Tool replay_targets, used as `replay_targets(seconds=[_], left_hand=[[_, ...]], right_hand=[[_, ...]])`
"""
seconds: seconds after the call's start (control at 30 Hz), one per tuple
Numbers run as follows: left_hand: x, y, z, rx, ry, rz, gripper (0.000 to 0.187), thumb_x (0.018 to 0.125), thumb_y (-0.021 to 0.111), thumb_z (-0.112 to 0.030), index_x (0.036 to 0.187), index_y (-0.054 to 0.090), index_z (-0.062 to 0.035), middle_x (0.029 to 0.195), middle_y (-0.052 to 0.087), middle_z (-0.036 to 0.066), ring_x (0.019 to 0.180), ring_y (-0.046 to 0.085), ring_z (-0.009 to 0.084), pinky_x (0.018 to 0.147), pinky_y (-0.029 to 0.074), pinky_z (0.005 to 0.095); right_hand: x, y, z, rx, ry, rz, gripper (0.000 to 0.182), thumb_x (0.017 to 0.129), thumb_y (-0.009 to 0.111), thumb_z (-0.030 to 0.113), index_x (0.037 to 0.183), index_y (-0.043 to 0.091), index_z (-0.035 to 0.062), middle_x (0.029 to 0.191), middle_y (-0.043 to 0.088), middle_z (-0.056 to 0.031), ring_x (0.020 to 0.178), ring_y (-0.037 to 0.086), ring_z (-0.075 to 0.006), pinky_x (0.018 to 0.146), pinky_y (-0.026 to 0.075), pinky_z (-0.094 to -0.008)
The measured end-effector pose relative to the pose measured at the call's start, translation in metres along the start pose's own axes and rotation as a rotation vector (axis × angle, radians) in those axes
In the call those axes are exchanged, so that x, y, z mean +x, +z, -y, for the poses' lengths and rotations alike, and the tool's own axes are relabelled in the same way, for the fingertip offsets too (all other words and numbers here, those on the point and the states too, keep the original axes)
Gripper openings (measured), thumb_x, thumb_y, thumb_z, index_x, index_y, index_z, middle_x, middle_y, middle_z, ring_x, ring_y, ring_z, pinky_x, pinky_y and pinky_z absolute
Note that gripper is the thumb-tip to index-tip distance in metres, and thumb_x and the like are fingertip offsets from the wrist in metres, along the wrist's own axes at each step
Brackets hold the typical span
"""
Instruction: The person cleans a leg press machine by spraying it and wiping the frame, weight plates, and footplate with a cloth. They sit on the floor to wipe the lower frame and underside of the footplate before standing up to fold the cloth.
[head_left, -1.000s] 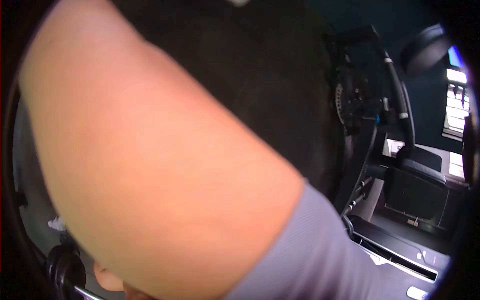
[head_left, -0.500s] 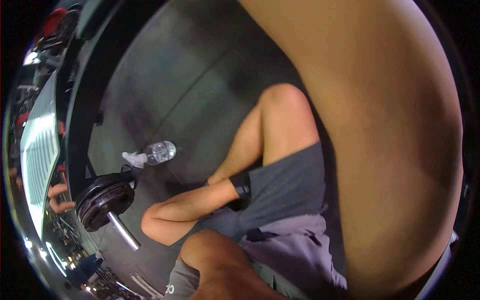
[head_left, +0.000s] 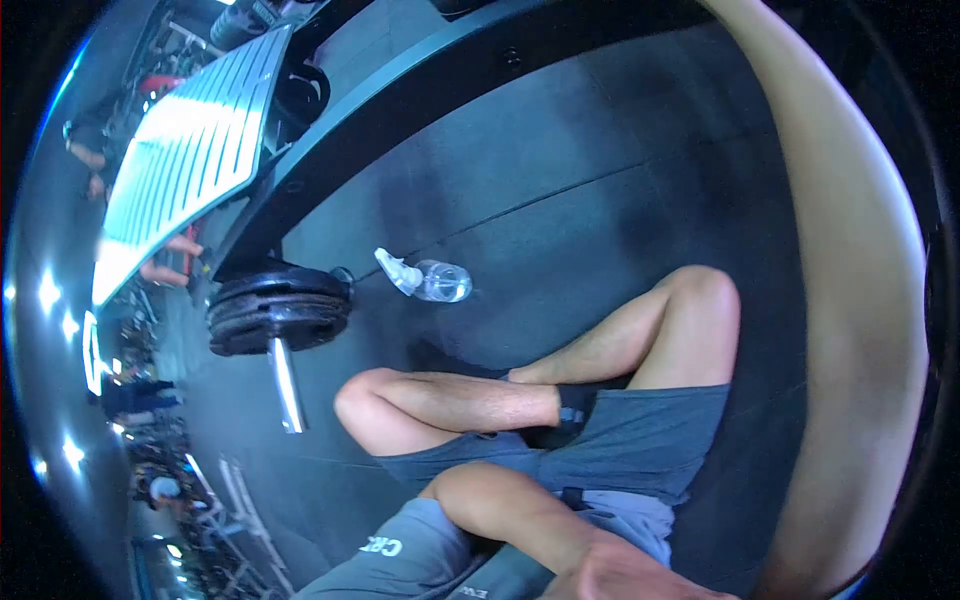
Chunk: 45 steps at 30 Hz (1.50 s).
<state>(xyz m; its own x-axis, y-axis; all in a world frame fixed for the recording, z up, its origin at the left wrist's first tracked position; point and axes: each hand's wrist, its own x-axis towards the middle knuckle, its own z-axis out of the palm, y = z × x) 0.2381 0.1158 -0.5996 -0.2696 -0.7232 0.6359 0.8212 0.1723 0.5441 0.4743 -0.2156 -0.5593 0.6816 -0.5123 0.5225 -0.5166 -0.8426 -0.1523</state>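
My left arm point(head_left: 500, 505) is bent across my body, its elbow toward the legs. At the bottom edge only the wrist and perhaps part of my left hand point(head_left: 635, 580) show; the fingers are hidden. I cannot see anything held there. My right arm point(head_left: 860, 290) is raised along the right side, large and close to the camera. It runs out past the top edge, so my right hand is out of view. Below me are my crossed legs point(head_left: 670, 330) in dark shorts point(head_left: 640, 435), on a dark mat floor point(head_left: 560, 230).
A clear spray bottle point(head_left: 440, 282) with a white trigger lies on the floor. Black weight plates point(head_left: 280, 310) sit on a metal peg point(head_left: 287, 390) beside a dark machine frame point(head_left: 420, 85). A ribbed metal footplate point(head_left: 200, 150) stands upper left. Other people and gym equipment appear far left.
My view has turned and shifted, so the bottle, plates and legs lie farther right in the picture. More of the footplate and frame shows. The raised right arm looks narrower and farther right.
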Motion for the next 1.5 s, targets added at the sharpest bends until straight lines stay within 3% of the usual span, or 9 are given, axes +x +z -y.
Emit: replay_targets(seconds=[0.23, 0.33, 0.4, 0.53, 0.73, 0.83, 1.1, 1.3, 1.5], left_hand=[[-0.04, -0.034, 0.003, -0.094, -0.161, -0.09, 0.107, 0.083, 0.025, -0.083, 0.133, 0.045, 0.0092, 0.135, 0.049, 0.026, 0.128, 0.048, 0.0332, 0.108, 0.035, 0.0475], [-0.097, -0.074, -0.014, -0.395, -0.103, -0.656, 0.098, 0.089, 0.02, -0.078, 0.136, 0.044, 0.0055, 0.137, 0.049, 0.027, 0.129, 0.047, 0.0395, 0.11, 0.033, 0.0531], [-0.134, -0.072, -0.043, -0.073, -0.19, -1.068, 0.095, 0.09, 0.02, -0.076, 0.139, 0.041, 0.0021, 0.139, 0.047, 0.027, 0.129, 0.047, 0.041, 0.11, 0.034, 0.0538], [-0.223, -0.058, -0.108, 0.444, -0.337, -1.136, 0.095, 0.09, 0.018, -0.076, 0.13, 0.051, 0.0032, 0.128, 0.058, 0.025, 0.116, 0.059, 0.0373, 0.102, 0.044, 0.0493], [-0.299, -0.024, -0.211, 0.889, 0.542, -1.207, 0.066, 0.101, 0.029, -0.057, 0.13, 0.051, -0.0011, 0.109, 0.067, 0.016, 0.08, 0.063, 0.015, 0.07, 0.048, 0.022], [-0.345, -0.035, -0.215, 0.739, 0.707, -1.589, 0.057, 0.101, 0.036, -0.052, 0.12, 0.056, -0.0025, 0.106, 0.067, 0.012, 0.08, 0.06, 0.0121, 0.069, 0.047, 0.0237], [-0.335, -0.034, -0.214, 0.607, 0.767, -1.854, 0.049, 0.101, 0.041, -0.049, 0.106, 0.06, -0.0044, 0.096, 0.069, 0.01, 0.076, 0.062, 0.0126, 0.067, 0.047, 0.0255], [-0.336, -0.047, -0.197, 0.636, 0.636, -1.9, 0.05, 0.1, 0.044, -0.048, 0.099, 0.063, -0.0016, 0.087, 0.07, 0.01, 0.068, 0.064, 0.0106, 0.057, 0.048, 0.0231], [-0.329, -0.061, -0.19, 0.773, 0.542, -1.894, 0.048, 0.102, 0.042, -0.042, 0.096, 0.064, -0.0002, 0.086, 0.069, 0.008, 0.07, 0.063, 0.0121, 0.061, 0.048, 0.0267]], right_hand=[[-0.016, 0.0, 0.001, -0.121, 0.011, -0.084, 0.052, 0.084, 0.053, 0.024, 0.135, 0.047, 0.0164, 0.128, 0.053, -0.017, 0.124, 0.049, -0.0344, 0.101, 0.042, -0.0464], [-0.023, 0.02, -0.009, -0.02, -0.035, -0.241, 0.047, 0.077, 0.065, 0.026, 0.123, 0.06, 0.0192, 0.122, 0.055, -0.01, 0.119, 0.049, -0.0342, 0.096, 0.043, -0.0521], [-0.029, 0.016, -0.006, 0.002, -0.049, -0.259, 0.048, 0.073, 0.065, 0.022, 0.121, 0.061, 0.0169, 0.117, 0.055, -0.013, 0.116, 0.05, -0.0354, 0.094, 0.044, -0.0517], [-0.033, 0.016, -0.007, 0.026, -0.046, -0.293, 0.051, 0.068, 0.068, 0.018, 0.118, 0.06, 0.0126, 0.117, 0.053, -0.0157, 0.115, 0.049, -0.0379, 0.095, 0.047, -0.0481], [-0.038, 0.008, 0.012, 0.102, 0.079, -0.274, 0.049, 0.073, 0.07, 0.019, 0.12, 0.057, 0.0134, 0.12, 0.051, -0.016, 0.116, 0.049, -0.0395, 0.096, 0.045, -0.049], [-0.064, 0.005, 0.049, 0.231, 0.201, -0.282, 0.05, 0.073, 0.068, 0.015, 0.122, 0.056, 0.0108, 0.12, 0.052, -0.0172, 0.115, 0.051, -0.0413, 0.097, 0.044, -0.0491], [-0.147, 0.01, 0.165, 0.332, -0.449, -0.336, 0.063, 0.059, 0.057, 0.006, 0.122, 0.061, 0.011, 0.129, 0.049, -0.0248, 0.122, 0.042, -0.0424, 0.104, 0.029, -0.0529], [-0.118, 0.046, 0.224, 0.362, -0.205, -0.437, 0.05, 0.07, 0.056, 0.006, 0.119, 0.065, 0.0136, 0.14, 0.051, -0.0145, 0.136, 0.033, -0.0431, 0.111, 0.012, -0.0637], [-0.201, 0.041, 0.344, 0.433, -0.945, -0.169, 0.07, 0.058, 0.061, 0.011, 0.128, 0.062, 0.0207, 0.154, 0.034, -0.014, 0.144, 0.019, -0.0458, 0.111, 0.0, -0.0686]])
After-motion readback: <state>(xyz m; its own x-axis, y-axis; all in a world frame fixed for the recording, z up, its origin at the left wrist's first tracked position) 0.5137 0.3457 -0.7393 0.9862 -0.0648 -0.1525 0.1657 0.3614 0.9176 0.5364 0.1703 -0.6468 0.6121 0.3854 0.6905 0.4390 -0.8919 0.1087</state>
